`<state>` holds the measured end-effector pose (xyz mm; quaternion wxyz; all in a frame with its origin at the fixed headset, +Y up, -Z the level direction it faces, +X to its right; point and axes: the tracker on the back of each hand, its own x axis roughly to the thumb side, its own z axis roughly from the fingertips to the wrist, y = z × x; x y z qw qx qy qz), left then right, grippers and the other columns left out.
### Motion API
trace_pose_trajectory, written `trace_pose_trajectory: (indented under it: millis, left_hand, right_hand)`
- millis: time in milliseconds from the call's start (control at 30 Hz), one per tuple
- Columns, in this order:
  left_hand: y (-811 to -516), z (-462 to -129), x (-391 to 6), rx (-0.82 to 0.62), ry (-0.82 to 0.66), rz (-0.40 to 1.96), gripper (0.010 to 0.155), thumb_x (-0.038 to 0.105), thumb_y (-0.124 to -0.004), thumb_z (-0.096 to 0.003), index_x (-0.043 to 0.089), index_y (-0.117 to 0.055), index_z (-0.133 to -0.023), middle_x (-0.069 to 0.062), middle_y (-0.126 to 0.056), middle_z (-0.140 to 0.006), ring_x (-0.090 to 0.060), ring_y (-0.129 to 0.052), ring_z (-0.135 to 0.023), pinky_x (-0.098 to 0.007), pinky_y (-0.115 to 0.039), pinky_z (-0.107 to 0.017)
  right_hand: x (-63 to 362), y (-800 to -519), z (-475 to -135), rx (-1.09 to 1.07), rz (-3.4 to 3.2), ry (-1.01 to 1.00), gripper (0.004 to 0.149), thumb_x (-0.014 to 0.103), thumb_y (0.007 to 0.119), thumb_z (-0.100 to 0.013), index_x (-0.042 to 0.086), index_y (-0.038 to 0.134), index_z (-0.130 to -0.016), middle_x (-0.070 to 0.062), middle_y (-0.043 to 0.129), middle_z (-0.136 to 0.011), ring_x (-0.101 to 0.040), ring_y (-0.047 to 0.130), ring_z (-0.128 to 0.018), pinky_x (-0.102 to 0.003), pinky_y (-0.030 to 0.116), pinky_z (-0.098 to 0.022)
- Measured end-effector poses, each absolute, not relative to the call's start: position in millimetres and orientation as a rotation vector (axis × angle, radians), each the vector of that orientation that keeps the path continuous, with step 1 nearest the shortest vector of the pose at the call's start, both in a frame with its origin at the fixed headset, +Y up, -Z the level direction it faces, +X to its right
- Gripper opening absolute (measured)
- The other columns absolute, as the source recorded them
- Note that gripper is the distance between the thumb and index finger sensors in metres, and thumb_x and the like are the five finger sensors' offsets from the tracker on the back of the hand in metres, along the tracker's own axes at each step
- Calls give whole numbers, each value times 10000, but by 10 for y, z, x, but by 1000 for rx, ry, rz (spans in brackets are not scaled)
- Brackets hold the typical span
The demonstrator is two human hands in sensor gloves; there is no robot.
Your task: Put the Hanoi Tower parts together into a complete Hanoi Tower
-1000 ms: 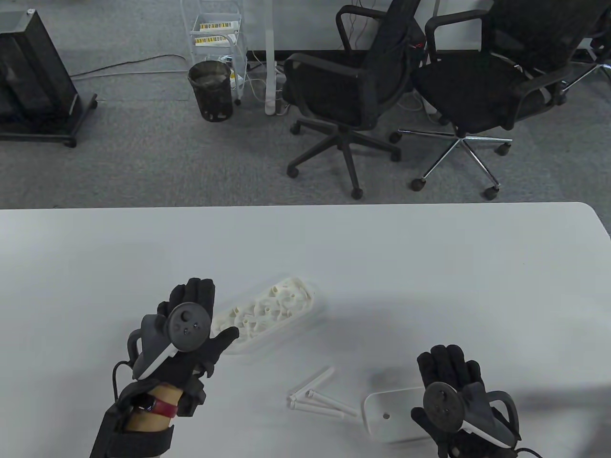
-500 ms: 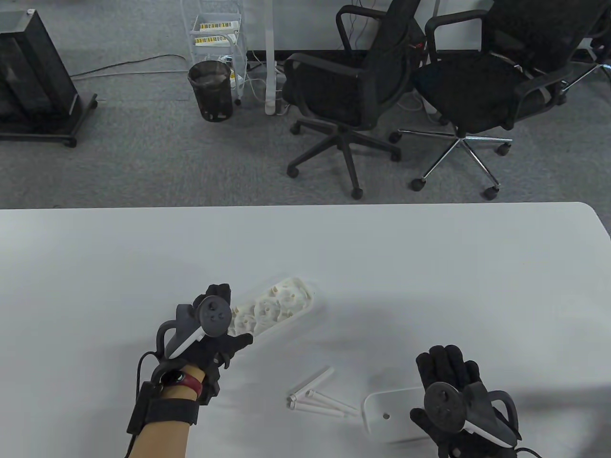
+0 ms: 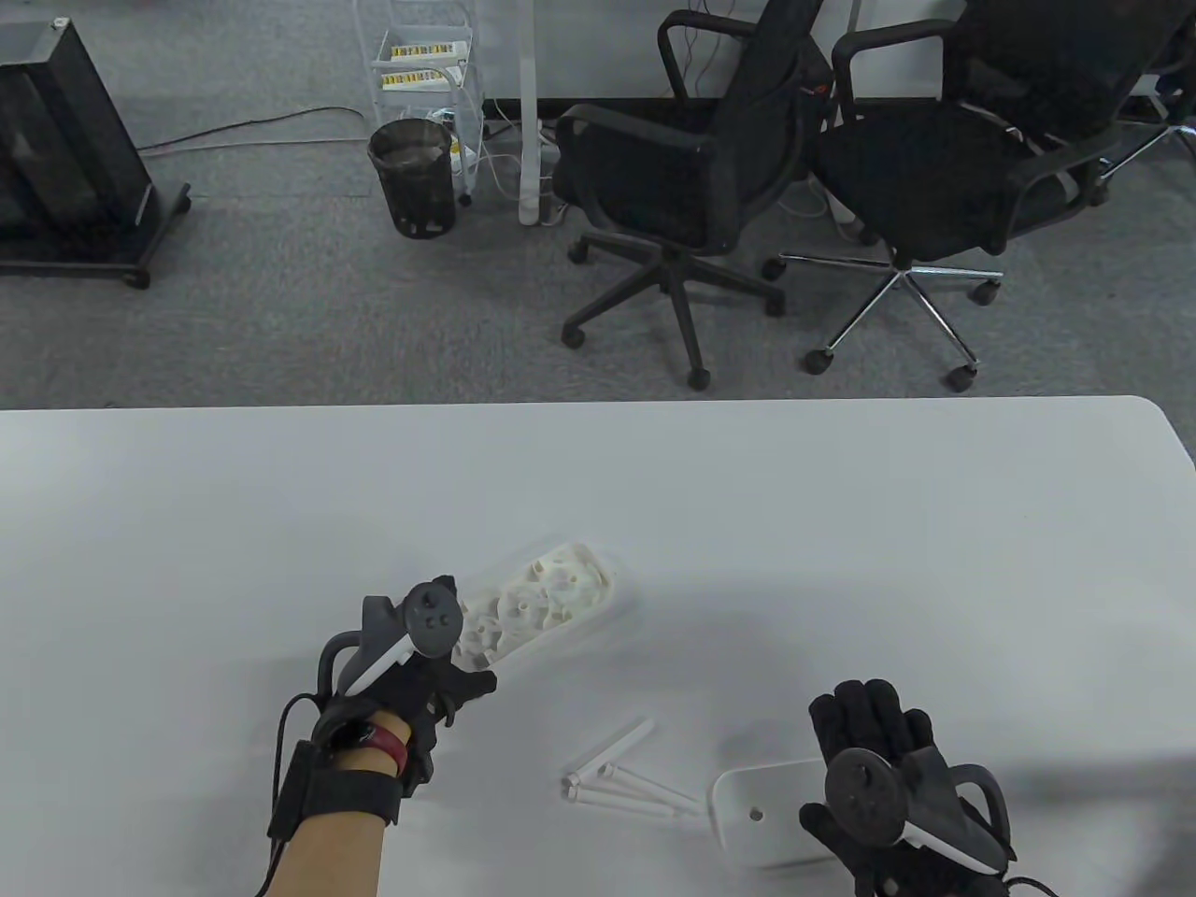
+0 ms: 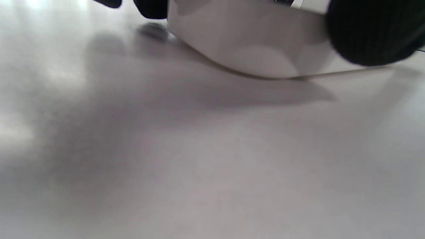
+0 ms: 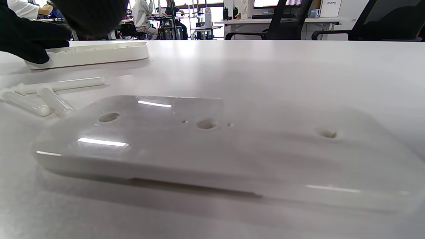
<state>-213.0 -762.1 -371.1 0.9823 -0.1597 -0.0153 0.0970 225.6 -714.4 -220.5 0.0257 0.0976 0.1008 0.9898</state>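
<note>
A white tray of discs [image 3: 551, 593] lies slanted on the table. My left hand [image 3: 460, 649] grips its near end. In the left wrist view, the tray's wall [image 4: 252, 49] sits between my thumb [image 4: 372, 33] and a fingertip [image 4: 151, 8]. Three white pegs [image 3: 621, 775] lie loose in the middle front. The white base plate [image 3: 752, 813] with three holes [image 5: 206, 124] lies flat at the front right. My right hand [image 3: 864, 724] lies spread over its right end and grips nothing. The pegs [image 5: 43, 98] and tray [image 5: 96, 53] also show in the right wrist view.
The white table's [image 3: 841, 523] far edge runs across mid-frame. Two black office chairs [image 3: 691, 187], a bin [image 3: 411, 177] and a wire trolley stand on the floor beyond it.
My left hand dropped from above the tray's near end, swung right and closed on that end. The tray shifted slightly. My right hand barely moved.
</note>
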Motion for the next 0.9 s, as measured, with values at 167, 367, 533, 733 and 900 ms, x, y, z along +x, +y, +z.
trace_pose_trajectory:
  millis: [167, 367, 533, 733, 900]
  left_hand:
    - [-7676, -3716, -2124, -342, -26, 152, 1153, 622, -874, -330, 204, -106, -1081, -127, -311, -1166, -466, -431, -1076, -633, -443, -749]
    - [-7661, -3727, -2115, -303, -42, 227, 1178, 576, -931, -315, 183, -124, -1079, -179, -383, -1130, -502, -460, -1048, -637, -450, -742]
    - [-7558, -3690, -2159, -243, -82, 337, 1189, 576, -960, -296, 177, -169, -1089, -205, -422, -1109, -517, -668, -989, -627, -600, -706]
    - [-7448, -3631, -2248, -195, -132, 542, 1188, 563, -980, -293, 193, -187, -1097, -207, -405, -1119, -510, -678, -978, -624, -614, -699]
    - [-7297, -3582, -2259, -187, -228, 703, 1185, 513, -1001, -301, 226, -171, -1097, -179, -358, -1140, -519, -631, -996, -624, -597, -713]
  right_hand:
    - [2252, -7162, -2210, 306, 3054, 333, 932, 501, 707, -389, 165, 89, -1000, -162, 13, -1095, -451, 15, -994, -657, 172, -703]
    - [2250, -7169, -2212, 310, 3049, 338, 931, 502, 706, -389, 168, 87, -999, -160, 11, -1095, -449, 13, -994, -656, 171, -704]
    - [2249, -7175, -2208, 318, 3044, 336, 931, 502, 705, -390, 170, 86, -1000, -159, 13, -1095, -448, 15, -995, -658, 172, -703]
    - [2228, -7185, -2204, 330, 3042, 347, 930, 502, 706, -390, 172, 87, -1000, -158, 12, -1096, -448, 12, -994, -660, 170, -701]
    - [2221, -7193, -2204, 337, 3040, 357, 930, 503, 705, -390, 171, 86, -1000, -160, 12, -1096, -449, 12, -993, -660, 169, -701]
